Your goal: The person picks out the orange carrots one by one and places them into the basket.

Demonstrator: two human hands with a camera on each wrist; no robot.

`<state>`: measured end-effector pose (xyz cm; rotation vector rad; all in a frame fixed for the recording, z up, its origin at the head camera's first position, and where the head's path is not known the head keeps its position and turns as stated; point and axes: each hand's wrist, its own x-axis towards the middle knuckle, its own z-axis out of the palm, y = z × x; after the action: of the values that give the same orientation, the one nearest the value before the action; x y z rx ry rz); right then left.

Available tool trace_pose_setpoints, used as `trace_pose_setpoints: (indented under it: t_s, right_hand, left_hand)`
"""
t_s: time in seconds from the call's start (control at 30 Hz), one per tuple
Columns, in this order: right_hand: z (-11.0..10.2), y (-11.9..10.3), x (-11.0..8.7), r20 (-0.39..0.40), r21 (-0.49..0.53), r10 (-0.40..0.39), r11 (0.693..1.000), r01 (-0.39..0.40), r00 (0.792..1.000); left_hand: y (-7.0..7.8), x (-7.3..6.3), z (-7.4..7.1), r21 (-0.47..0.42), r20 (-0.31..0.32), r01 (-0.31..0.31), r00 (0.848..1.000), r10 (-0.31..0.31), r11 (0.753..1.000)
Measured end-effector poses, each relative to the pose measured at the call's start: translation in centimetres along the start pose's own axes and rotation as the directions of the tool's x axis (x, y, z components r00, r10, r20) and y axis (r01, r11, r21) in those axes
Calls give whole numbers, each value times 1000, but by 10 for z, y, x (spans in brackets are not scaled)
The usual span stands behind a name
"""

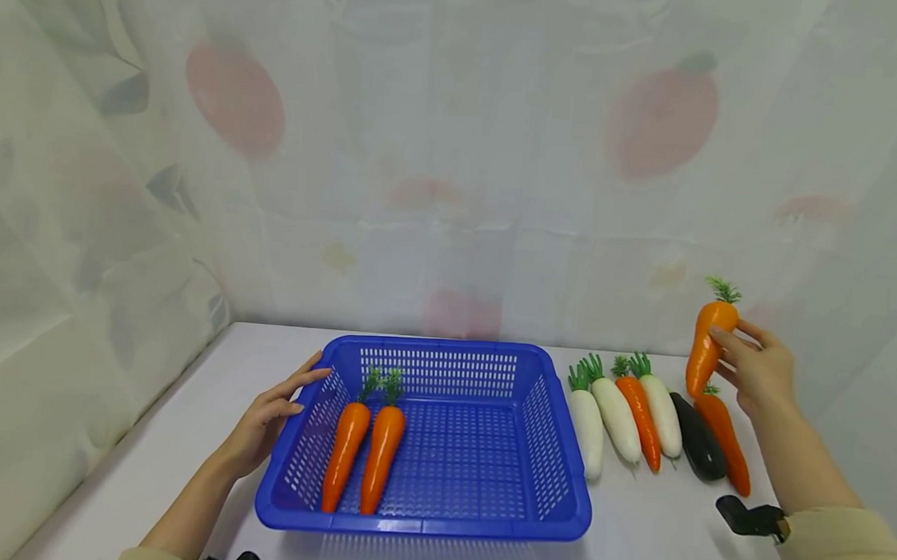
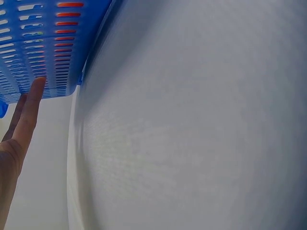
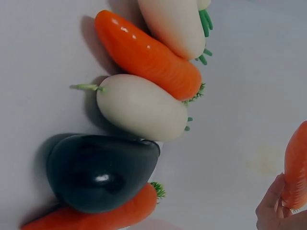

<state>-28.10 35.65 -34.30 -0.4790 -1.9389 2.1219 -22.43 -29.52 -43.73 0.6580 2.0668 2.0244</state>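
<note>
My right hand [image 1: 768, 369] pinches an orange carrot [image 1: 708, 338] with a green leafy top, lifted upright above the far right of the table. In the right wrist view this carrot [image 3: 296, 167] shows at the right edge, with fingertips against its side. My left hand [image 1: 265, 422] rests at the left rim of a blue plastic basket [image 1: 425, 526], its fingers fairly straight. The left wrist view has those fingers [image 2: 31, 108] against the slotted side wall. Inside the basket, two carrots [image 1: 346, 454] lie side by side at the left.
Right of the basket, a row on the white table [image 1: 647, 534] holds several white radishes [image 1: 614, 418], a carrot [image 1: 640, 423], a dark eggplant [image 1: 698, 441] and another carrot [image 1: 726, 442]. A patterned curtain [image 1: 453, 148] hangs behind the table.
</note>
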Motion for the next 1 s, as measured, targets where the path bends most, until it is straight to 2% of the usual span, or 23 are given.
trace_pose_setpoints:
  t_s: [0.37,0.67,1.0]
  right_hand:
    - [27,-15,-16,143,-9,-53,998,55,988]
    - [55,-27,-33,292,58,-115,993,103,949]
    - [86,-38,-50,355,27,-180,983,182,918]
  left_hand:
    - [0,-1,0,-1,0,-2,1000,2,1000]
    - [-1,-1,0,10,-1,-4,1000,4,1000]
    - [0,-1,1,22,-2,0,1000,0,1000]
